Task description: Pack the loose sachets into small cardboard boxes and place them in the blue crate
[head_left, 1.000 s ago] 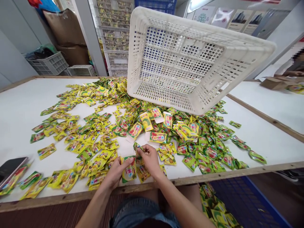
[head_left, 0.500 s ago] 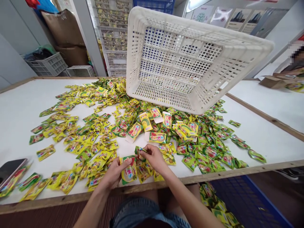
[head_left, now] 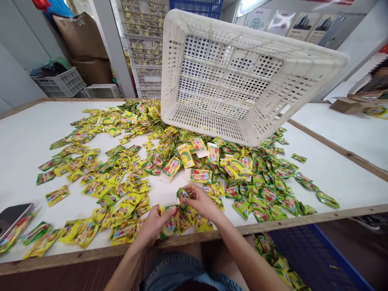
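While your left hand [head_left: 154, 222] pinches a flat, rectangular yellow-and-green printed cardboard box [head_left: 170, 227] at the wooden table edge [head_left: 106, 251], your right hand [head_left: 197, 199] has its fingertips closed on a small, glossy green packet [head_left: 181, 194] just beyond it. The box's long axis runs away from you, leaning slightly right; the packet's slants away leftward. Crinkled yellow pouches [head_left: 124, 231] lie beside your left hand, and a white latticed plastic crate [head_left: 209, 130] tilts its open mouth toward you.

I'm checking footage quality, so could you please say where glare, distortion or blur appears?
Head view: the light glares at the top; head view: the post leans, likely wide-lens distortion; head view: packets beside the phone look soft, a central TWINS box crisper.
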Demonstrator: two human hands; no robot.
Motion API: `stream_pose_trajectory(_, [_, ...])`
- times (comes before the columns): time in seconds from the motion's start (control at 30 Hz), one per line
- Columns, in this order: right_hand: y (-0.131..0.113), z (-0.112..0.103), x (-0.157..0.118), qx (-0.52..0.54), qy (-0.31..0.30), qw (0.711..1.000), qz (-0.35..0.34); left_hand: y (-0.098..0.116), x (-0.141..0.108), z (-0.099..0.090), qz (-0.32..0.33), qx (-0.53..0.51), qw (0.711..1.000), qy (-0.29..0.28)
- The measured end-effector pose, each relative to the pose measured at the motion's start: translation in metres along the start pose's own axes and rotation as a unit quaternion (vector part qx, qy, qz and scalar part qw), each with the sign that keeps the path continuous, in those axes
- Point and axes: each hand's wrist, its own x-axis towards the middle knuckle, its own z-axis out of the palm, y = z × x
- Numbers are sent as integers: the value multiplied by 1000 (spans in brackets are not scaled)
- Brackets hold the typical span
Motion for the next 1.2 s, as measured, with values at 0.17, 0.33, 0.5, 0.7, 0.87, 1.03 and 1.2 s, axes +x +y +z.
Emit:
stream_pose_trajectory(0.17, [-9, -19, 4, -106, -139, 984, -16, 2, -6, 0, -29, -12, 998, -47])
stream_pose_trajectory(0.33, [-19, -26, 4, -102, -11, 993, -66, 3, 0, 6, 3, -11, 999, 40])
stream_pose_trajectory(0.5, [-44, -34, -4, -133, 0, 984, -116, 3, 9, 17, 8, 12, 1000, -3])
stream_pose_trajectory(0.7, [-76, -30, -4, -289, -75, 935, -190, 2, 12, 27, 1, 113, 993, -44])
stream_pose_trajectory(0.87, [-77, -17, 3, -344, -118, 899, -243, 5, 10, 30, 17, 118, 990, -79])
stream_pose_trajectory(1.03, [-59, -12, 0, -344, -77, 898, -262, 8, 10, 30, -6, 70, 995, -73])
stream_pose_trajectory(1.2, [-45, -10, -4, -366, -44, 894, -253, 4, 10, 32, -11, 62, 995, -83])
